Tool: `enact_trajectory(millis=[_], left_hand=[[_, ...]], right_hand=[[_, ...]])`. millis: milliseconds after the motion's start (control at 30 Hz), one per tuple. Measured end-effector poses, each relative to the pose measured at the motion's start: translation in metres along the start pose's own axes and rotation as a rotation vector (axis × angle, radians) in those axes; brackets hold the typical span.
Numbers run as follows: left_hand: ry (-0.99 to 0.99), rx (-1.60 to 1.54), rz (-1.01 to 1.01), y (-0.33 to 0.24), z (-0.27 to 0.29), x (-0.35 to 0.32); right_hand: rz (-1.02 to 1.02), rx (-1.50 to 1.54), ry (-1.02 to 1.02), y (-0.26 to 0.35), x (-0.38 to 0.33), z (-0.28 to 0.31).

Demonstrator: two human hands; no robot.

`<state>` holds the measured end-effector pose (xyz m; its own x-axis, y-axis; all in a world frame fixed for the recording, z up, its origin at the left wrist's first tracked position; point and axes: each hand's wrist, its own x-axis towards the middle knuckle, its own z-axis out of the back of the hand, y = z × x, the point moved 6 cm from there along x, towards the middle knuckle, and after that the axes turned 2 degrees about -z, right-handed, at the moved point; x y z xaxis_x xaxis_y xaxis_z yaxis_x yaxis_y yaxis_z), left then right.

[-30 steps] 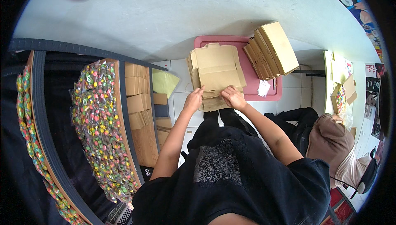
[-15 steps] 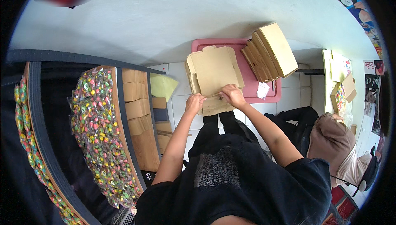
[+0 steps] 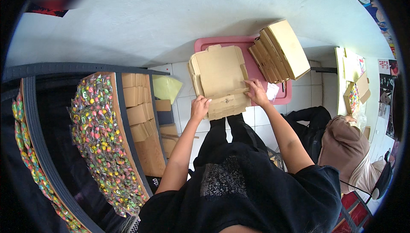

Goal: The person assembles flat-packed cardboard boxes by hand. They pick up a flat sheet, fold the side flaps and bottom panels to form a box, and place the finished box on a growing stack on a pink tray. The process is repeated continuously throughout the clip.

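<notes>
A brown cardboard box blank [image 3: 223,71], partly folded, lies open in front of me on top of other flat cardboard at the left part of a pink table [image 3: 259,62]. Its near panel [image 3: 228,105] has a small slot in the middle. My left hand [image 3: 199,107] pinches the left near corner, thumb on top. At the right side, my right hand [image 3: 257,93] grips the side flap near the fold, thumb and index finger on the board. Both hands are closed on the cardboard.
A leaning stack of folded cardboard boxes [image 3: 284,49] stands on the table's right, beside a small white packet [image 3: 272,92]. Shelves at left hold bagged colourful candies [image 3: 102,135] and more boxes [image 3: 139,105]. Another person [image 3: 346,147] sits at right by an open candy box [image 3: 354,98].
My hands have moved apart from the middle of the near edge to the two sides. The near panel now shows flat between them, and the right hand has shifted right and away from me.
</notes>
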<state>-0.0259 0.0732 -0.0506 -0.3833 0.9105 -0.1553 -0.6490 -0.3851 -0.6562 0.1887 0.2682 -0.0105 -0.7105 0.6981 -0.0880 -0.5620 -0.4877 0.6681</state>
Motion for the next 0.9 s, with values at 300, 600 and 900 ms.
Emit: enact_trajectory(millis=[300, 600, 900], left_hand=[[-0.299, 0.05, 0.151, -0.015, 0.004, 0.006], [0.012, 0.208, -0.093, -0.043, -0.01, 0.011], [-0.125, -0.127, 0.002, -0.023, -0.002, 0.013]], right_hand=[[-0.066, 0.074, -0.049, -0.01, 0.004, -0.02], [-0.108, 0.055, -0.013, -0.012, 0.011, -0.031], [-0.027, -0.195, 0.064, 0.013, 0.004, -0.023]])
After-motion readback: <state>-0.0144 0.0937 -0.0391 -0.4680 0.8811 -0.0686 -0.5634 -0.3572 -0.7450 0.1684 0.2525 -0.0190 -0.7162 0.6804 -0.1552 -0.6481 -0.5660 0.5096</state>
